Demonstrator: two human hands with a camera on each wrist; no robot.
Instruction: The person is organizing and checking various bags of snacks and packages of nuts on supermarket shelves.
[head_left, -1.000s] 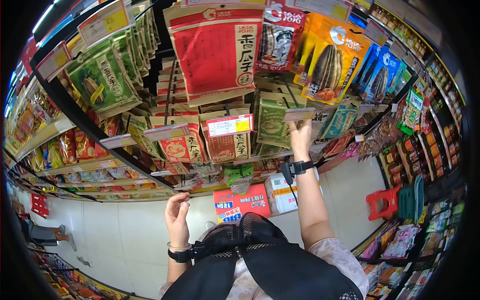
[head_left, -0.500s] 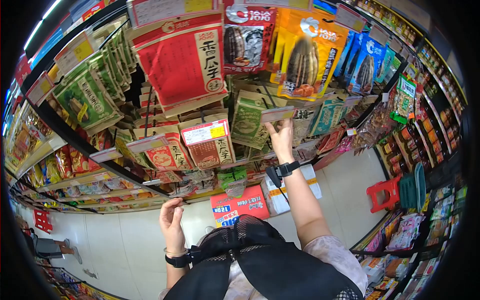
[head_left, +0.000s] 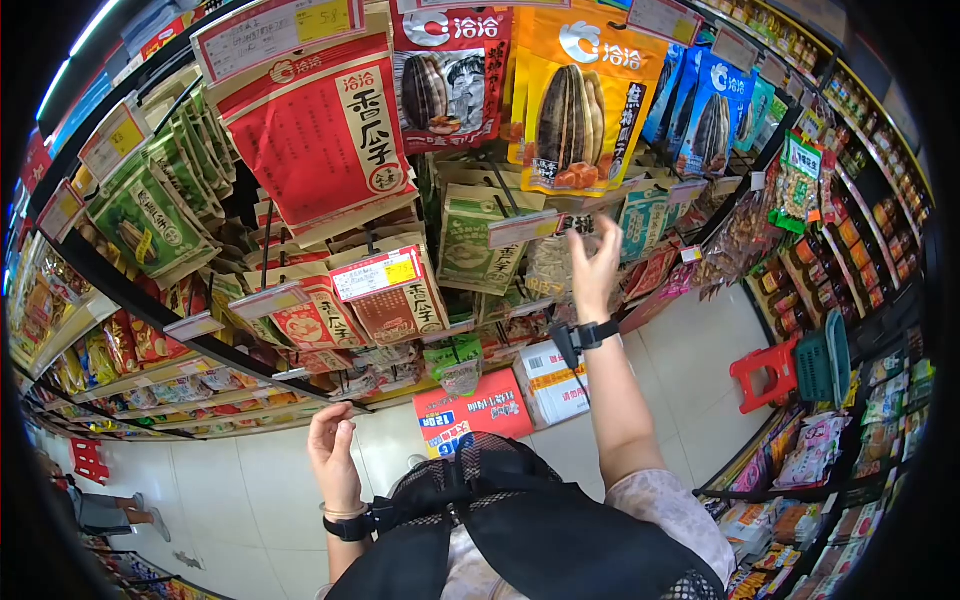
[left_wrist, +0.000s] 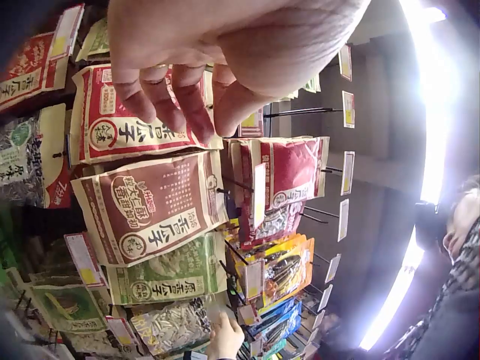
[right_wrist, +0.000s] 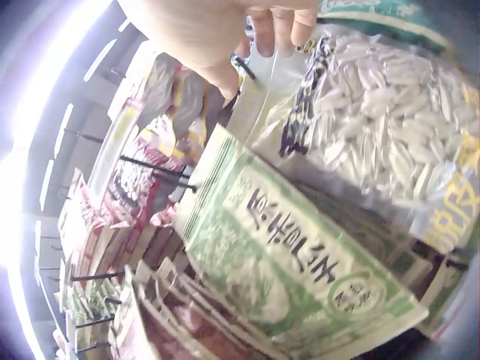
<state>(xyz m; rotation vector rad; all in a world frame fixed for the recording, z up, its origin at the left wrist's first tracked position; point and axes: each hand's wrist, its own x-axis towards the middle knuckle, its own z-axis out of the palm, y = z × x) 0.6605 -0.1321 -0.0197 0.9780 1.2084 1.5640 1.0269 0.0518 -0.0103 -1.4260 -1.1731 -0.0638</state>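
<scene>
My right hand is raised at the rack, thumb and forefinger apart, beside a clear bag of pale seeds. In the right wrist view its fingertips are close by the top of that bag, and a green melon-seed packet hangs just below. My left hand hangs in the air low before the shelf, fingers loosely bent and holding nothing. From the left wrist, red and brown seed packets show beyond its fingers.
Large red and orange seed bags hang on hooks above. Price tags jut out at the hook ends. Below, a red carton and a white carton stand on the floor. A red stool is at the right.
My right hand has come away from the price tag by the green packets and moved to the right, to the clear seed bag. The left hand stays low and idle. The view has shifted rightward.
</scene>
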